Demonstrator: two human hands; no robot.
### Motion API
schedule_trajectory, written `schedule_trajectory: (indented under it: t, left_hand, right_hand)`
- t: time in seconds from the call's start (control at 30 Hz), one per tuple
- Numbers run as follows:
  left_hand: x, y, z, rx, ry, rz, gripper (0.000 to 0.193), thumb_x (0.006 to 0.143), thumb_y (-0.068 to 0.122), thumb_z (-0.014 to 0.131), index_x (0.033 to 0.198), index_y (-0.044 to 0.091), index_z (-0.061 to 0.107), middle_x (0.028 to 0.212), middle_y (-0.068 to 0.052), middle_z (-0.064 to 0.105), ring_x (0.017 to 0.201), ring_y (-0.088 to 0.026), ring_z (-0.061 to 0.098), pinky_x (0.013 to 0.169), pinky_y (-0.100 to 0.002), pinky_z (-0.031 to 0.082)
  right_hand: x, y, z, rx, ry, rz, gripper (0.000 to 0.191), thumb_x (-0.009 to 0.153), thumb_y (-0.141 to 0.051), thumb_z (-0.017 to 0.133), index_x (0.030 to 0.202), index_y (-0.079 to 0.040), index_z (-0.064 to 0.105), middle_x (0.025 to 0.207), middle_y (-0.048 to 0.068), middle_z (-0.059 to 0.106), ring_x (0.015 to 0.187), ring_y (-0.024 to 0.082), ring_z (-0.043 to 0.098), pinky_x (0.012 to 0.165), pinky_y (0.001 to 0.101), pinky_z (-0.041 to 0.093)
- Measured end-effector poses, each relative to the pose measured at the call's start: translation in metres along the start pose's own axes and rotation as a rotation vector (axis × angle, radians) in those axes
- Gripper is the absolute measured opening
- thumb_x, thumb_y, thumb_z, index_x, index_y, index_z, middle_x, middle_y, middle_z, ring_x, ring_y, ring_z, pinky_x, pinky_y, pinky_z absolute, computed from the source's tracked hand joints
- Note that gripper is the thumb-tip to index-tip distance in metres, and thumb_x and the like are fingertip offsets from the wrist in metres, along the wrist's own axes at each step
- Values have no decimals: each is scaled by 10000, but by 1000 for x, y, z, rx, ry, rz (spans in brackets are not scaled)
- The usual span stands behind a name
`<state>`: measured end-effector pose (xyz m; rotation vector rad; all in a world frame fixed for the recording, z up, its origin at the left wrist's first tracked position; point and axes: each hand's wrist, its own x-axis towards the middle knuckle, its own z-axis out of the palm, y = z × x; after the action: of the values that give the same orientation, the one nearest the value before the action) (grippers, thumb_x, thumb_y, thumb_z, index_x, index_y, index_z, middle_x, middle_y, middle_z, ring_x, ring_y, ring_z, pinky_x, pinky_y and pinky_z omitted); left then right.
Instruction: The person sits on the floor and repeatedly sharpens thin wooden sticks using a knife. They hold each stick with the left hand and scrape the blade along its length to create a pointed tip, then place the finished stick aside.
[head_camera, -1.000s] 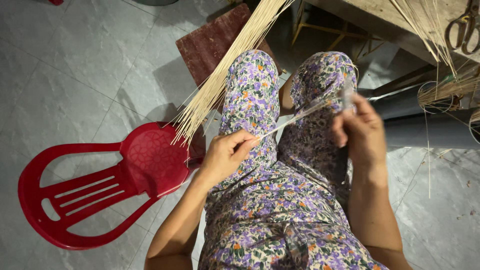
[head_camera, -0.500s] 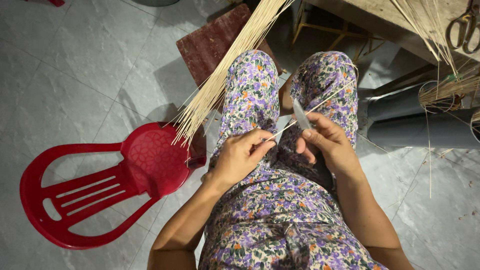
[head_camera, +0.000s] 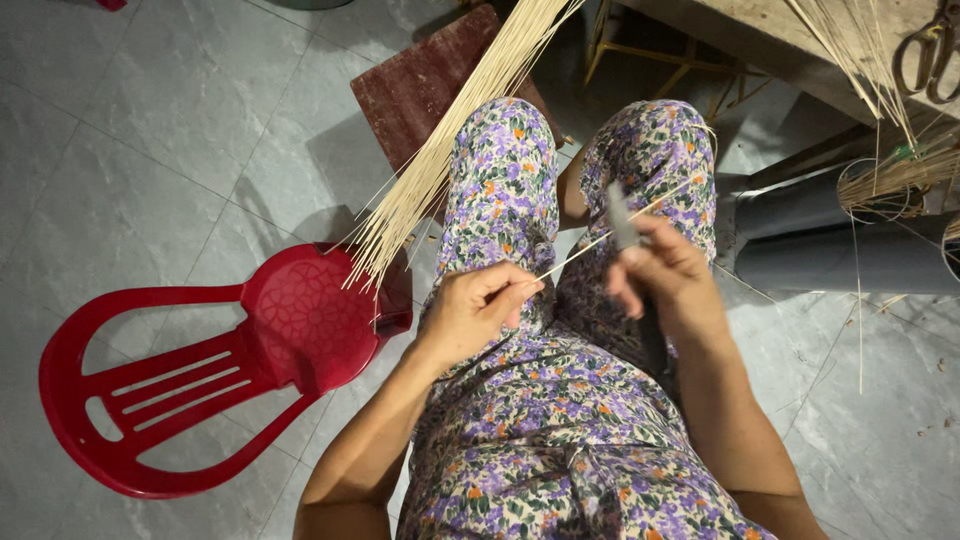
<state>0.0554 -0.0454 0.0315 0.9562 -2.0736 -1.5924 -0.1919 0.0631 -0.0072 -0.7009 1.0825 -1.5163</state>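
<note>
I sit with my lap in purple floral cloth (head_camera: 540, 420). My left hand (head_camera: 475, 310) pinches the near end of a thin pale bamboo stick (head_camera: 585, 245) that slants up to the right across my knees. My right hand (head_camera: 670, 285) grips a small knife whose grey blade (head_camera: 622, 215) stands up against the stick near its middle. A long bundle of the same pale sticks (head_camera: 455, 140) leans from the upper middle down onto my left thigh, with its ends fanned over a red plastic chair (head_camera: 230, 370).
The red chair lies tipped on the grey tiled floor at the left. A dark red wooden stool (head_camera: 420, 85) stands ahead of my knees. Grey pipes (head_camera: 840, 255), loose sticks and scissors (head_camera: 925, 55) on a wooden bench crowd the right.
My right hand has drawn the knife back along the stick, from out over my right knee to near my left hand. The left hand has kept its pinch on the stick.
</note>
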Motion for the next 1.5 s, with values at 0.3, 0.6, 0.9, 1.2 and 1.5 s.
schedule_trajectory:
  t: [0.3,0.6,0.9,1.2,1.5]
  left_hand:
    - [-6,-20,-19,-95,14,-102,162,1019,212,635,1039,124,770,629,25,651,486,-14,530,422,-202,410]
    - [10,4,7,-44,-29,-112,150,1015,218,637,987,115,742,592,24,642,463,-27,563,416,-223,433]
    - [8,7,-1,-71,-66,-121,155,1003,224,647,961,117,751,595,31,645,499,-20,593,427,-225,468]
    - [-2,-2,-10,-90,-72,-82,143,996,196,667,948,90,749,615,31,629,514,-20,561,443,-225,444]
    - [-5,-10,-23,-61,-2,-151,152,984,211,646,976,117,765,593,42,633,485,-14,564,412,-211,445]
  right_hand:
    - [-3,-31,-31,4,179,-186,380,1089,-69,535,1466,-17,553,810,78,661,548,114,525,494,235,433]
    - [-5,3,31,-85,-232,187,424,1002,-83,577,1422,-64,521,790,105,709,528,114,580,494,233,465]
    - [-3,-2,11,-50,-104,142,363,1005,-68,576,1363,-10,569,774,127,700,518,122,559,482,234,437]
    - [-2,-11,-26,27,23,22,352,1007,-54,592,1356,-3,578,778,123,686,520,121,543,466,243,429]
    - [-10,-39,-48,55,212,-168,417,1064,-63,585,1477,-14,560,795,94,660,542,114,526,492,238,416]
